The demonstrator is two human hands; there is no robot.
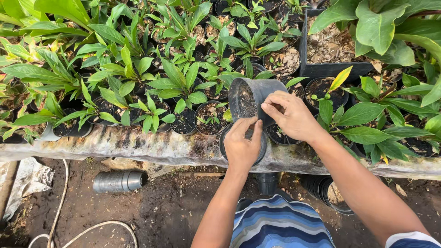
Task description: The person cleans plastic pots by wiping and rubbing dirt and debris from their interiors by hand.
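While rows of young potted plants [183,87] crowd the bed beyond, a person in a blue striped shirt [280,225] works at a weathered corrugated ledge [138,144] that serves as the counter. The right hand [294,115] is closed on the rim of a tilted grey plastic pot [250,98], its mouth turned toward the camera, with dark soil clinging to the inside wall. The left hand [242,144] is curled over a second dark pot [262,151] standing on the counter's edge just below; what that pot contains is hidden by the hand. Judging by the tilt and the soil residue, the grey pot looks largely emptied, and neither pot shows a seedling in it. A nested stack of spare pots [117,181] lies on the bare ground beside a hose [92,227], and another stack [321,190] lies beneath the ledge, all unfilled.
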